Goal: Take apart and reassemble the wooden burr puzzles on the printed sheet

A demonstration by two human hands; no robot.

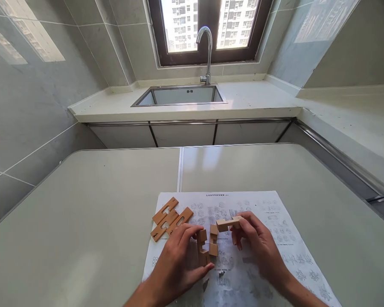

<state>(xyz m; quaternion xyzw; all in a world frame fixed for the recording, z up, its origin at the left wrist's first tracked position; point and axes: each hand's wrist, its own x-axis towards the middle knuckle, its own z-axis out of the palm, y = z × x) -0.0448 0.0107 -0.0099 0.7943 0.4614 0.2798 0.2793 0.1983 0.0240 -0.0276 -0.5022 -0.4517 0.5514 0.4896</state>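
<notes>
Our right grip (258,241), in head view, pinches the right block (227,224) crosswise by one end; our left grip (178,258) grasps the left block (199,249) lengthwise. Between them, just beside the left block, the middle block (213,247) sits on the paper (284,273), its long axis running away from us.

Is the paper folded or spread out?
Spread out: the paper lies flat on the table, both far corners in view.

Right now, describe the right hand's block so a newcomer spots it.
On the table, find the printed paper. Over it, the right hand pinches a notched wooden block. It points sideways in the picture; the two nearest blocks run up and down.
</notes>
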